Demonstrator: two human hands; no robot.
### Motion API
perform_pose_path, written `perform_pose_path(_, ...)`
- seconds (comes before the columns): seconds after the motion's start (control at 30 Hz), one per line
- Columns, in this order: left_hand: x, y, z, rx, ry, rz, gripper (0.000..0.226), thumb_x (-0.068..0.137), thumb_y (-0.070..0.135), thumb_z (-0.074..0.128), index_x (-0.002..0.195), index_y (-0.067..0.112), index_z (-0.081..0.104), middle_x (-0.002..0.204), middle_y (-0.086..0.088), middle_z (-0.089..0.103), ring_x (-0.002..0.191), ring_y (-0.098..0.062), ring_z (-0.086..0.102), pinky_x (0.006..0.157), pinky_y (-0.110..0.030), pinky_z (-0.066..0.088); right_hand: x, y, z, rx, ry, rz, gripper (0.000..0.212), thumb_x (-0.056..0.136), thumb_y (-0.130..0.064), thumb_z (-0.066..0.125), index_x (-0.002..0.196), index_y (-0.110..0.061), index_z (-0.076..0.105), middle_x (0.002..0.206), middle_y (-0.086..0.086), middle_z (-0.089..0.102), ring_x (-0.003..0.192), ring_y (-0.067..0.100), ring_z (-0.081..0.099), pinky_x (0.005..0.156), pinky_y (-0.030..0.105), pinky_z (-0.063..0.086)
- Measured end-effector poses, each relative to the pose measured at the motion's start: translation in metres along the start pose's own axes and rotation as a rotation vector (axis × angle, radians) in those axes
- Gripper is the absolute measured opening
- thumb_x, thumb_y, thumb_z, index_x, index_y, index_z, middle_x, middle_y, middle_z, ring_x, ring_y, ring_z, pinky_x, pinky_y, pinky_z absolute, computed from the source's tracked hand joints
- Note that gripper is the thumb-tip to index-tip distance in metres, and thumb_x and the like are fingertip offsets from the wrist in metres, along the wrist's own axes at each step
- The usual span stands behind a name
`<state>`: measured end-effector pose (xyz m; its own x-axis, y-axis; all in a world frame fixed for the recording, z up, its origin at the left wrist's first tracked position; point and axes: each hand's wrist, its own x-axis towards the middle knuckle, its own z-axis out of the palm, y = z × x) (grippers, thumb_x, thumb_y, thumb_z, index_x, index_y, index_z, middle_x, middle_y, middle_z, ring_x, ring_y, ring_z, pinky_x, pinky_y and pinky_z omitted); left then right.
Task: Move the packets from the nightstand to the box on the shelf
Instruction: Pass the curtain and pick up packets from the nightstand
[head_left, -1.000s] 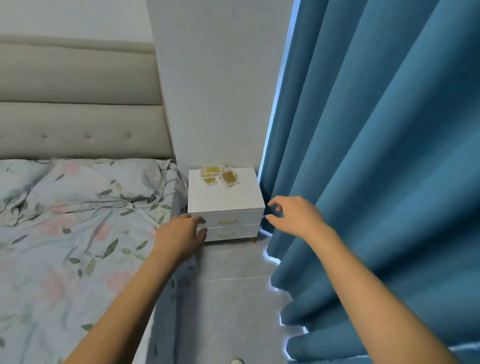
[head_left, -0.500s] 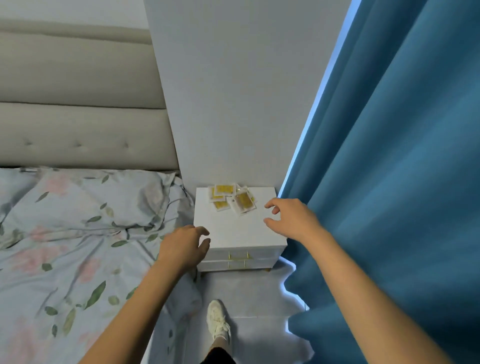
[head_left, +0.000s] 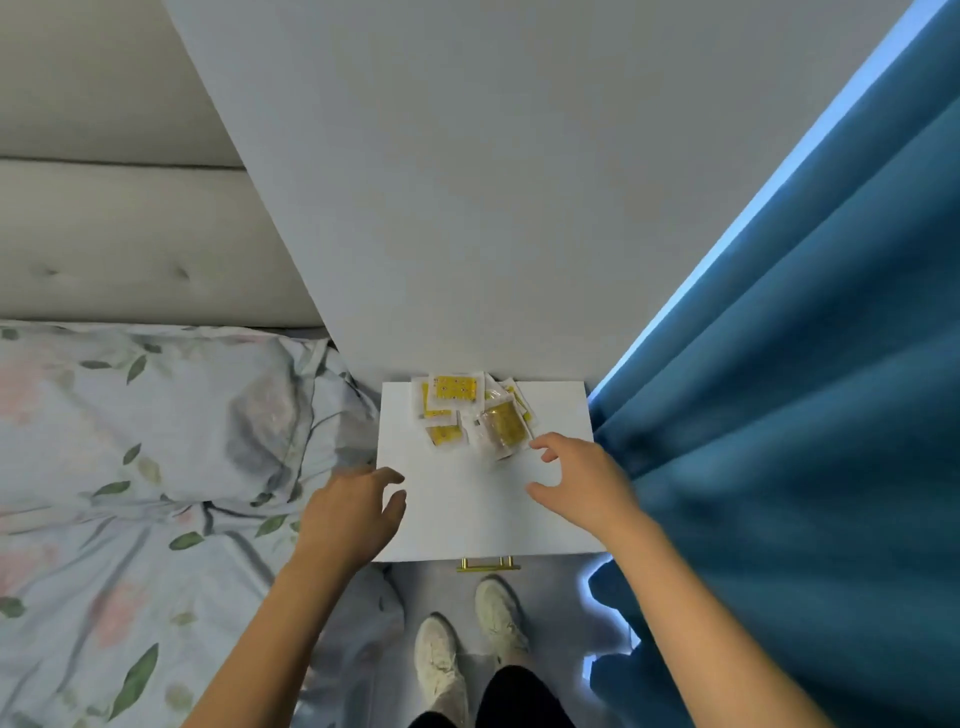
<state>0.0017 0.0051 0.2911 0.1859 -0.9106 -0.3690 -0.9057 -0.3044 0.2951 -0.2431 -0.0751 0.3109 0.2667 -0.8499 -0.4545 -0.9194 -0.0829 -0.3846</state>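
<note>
Pale grey wall (head_left: 467, 182) rises behind a small white nightstand (head_left: 467, 509), which is wedged between a bed with a leaf-and-flower printed cover (head_left: 130, 467) and a heavy blue curtain (head_left: 805, 415). On the back of the nightstand top, tight against the wall, lies a loose heap of small yellow-and-white sachet packets (head_left: 470, 413). They overlap each other at odd angles; the nearest one looks clear-wrapped and slightly crumpled, with a duller gold centre.

No packet is held yet. The right hand (head_left: 582, 480) hovers just beside the nearest packet, its fingers (head_left: 545, 441) spread and lightly bent around nothing. The left hand (head_left: 353, 514) hangs over the front left edge of the nightstand, loosely curled and empty.

The step in hand, as I judge it, is the first pickup. Flat sachets on a smooth top give little to pinch — sliding the right fingertips under the raised, crumpled edge of the near packet should work better than pressing down on it. The left hand could come in from the other side to corral the heap, so several packets are gathered in one scoop rather than pushed against the wall or off the side. A light grip ought to do — they look thin and slippery.

The box and shelf are out of view.
</note>
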Motion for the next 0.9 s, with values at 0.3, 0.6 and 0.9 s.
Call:
perform_pose_path(0.3,0.11,-0.005,0.112,-0.25,-0.084,-0.17,0.032,0.095,0.037,0.049,0.125,0.031,0.059,0.124,0.007,0.059,0.113,-0.015,0.056,0.089,-0.027,0.047,0.164,0.076,0.103,0.33,0.053,0.262,0.038,0.084,-0.032,0.073,0.118,-0.025,0.058,0.105,-0.002,0.071,0.09,0.018,0.066,0.079,0.028,0.054)
perform_pose_path(0.6,0.139,-0.02,0.2,-0.312,-0.163,-0.28,0.029,0.097,0.032,0.047,0.124,0.031,0.058,0.131,0.009,0.055,0.121,-0.011,0.047,0.098,-0.021,0.038,0.277,0.112,0.185,0.311,0.074,0.382,0.067,0.076,-0.054,0.072,0.122,-0.013,0.047,0.11,0.008,0.063,0.104,0.033,0.061,0.079,0.038,0.054)
perform_pose_path(0.9,0.167,0.01,0.231,-0.429,-0.121,-0.271,0.032,0.097,0.031,0.045,0.128,0.032,0.055,0.131,0.014,0.053,0.12,-0.005,0.048,0.097,-0.017,0.037,0.294,0.129,0.215,0.249,0.263,0.322,0.043,0.073,-0.039,0.08,0.101,-0.016,0.056,0.097,0.003,0.065,0.088,0.028,0.062,0.061,0.029,0.042)
